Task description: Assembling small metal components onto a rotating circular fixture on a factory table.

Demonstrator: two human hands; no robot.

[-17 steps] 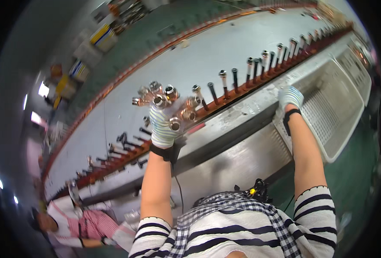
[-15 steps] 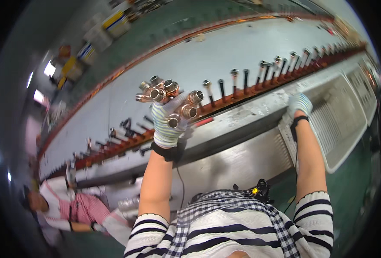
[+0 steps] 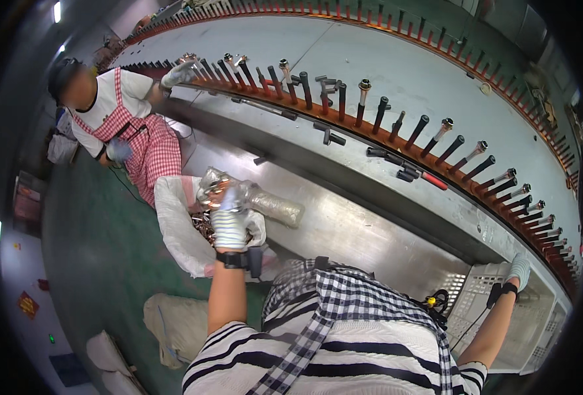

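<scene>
Left hand full above the sack, near row only partly topped

Up close, the gloved left hand looks closed around a bunch of copper fittings, blurred, right over the mouth of a white woven sack, and there are more copper pieces down inside! Well apart from it, the gloved right hand is at the edge of a pale plastic crate; whether its fingers grip, I cannot tell. Just beyond the left hand lies a clear-wrapped roll. Up to the bench: loose black sleeves and a red rod along its near edge. Behind them, the near row of posts: silver-tipped fittings top several, especially to the right, while black posts between carry none. Part-way, I'd judge, bare posts remaining! Off left, a co-worker's gloved hand is among the posts, and across the bench runs a far row of posts, fittings on them too small to make out
</scene>
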